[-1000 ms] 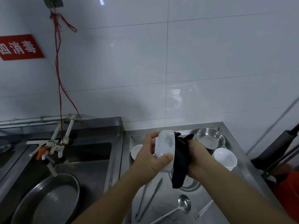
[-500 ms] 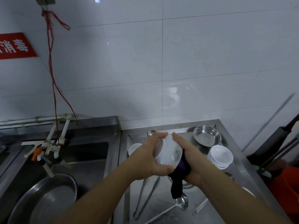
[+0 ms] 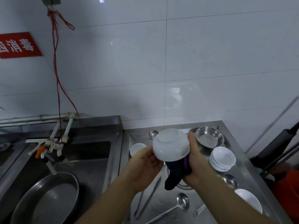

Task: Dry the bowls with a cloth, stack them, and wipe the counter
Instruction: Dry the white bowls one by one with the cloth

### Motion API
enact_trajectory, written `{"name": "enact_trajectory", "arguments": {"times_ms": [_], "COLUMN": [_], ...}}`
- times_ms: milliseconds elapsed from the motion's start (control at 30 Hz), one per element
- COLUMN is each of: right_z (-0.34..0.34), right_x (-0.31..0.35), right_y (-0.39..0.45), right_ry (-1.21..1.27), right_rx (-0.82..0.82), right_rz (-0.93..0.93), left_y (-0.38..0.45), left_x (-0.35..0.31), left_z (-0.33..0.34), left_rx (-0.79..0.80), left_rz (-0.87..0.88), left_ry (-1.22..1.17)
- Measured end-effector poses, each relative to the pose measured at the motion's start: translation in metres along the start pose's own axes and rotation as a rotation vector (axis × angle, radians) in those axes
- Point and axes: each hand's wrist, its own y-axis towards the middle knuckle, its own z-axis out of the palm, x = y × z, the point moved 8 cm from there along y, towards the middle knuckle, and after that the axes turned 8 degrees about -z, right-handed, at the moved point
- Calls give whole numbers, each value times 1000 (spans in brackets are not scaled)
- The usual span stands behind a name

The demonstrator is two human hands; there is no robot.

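A white bowl is held upside down above the steel counter, its foot ring facing me. My left hand cups its lower left side. My right hand presses a dark cloth against the bowl's right underside; the cloth's end hangs down below. A stack of white bowls stands on the counter to the right. Another white bowl sits behind my left hand, and one more white bowl lies at the right, partly behind my forearm.
A steel bowl stands at the counter's back right. Tongs, a ladle and spoons lie on the counter. Left is a sink with a large steel basin under a tap. Tiled wall lies behind; a red bin sits far right.
The bowl has been turned from on edge to bottom-up between my hands. The cloth has shifted from beside it to beneath its right side.
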Motion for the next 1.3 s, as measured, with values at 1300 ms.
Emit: {"name": "enact_trajectory", "arguments": {"times_ms": [1300], "right_z": [11], "right_x": [33], "right_y": [19], "right_ry": [-40], "right_rx": [-93], "right_rz": [-58], "left_y": [-28], "left_x": [-52], "left_z": [50], "left_rx": [210], "left_rz": [271], "left_ry": [401]}}
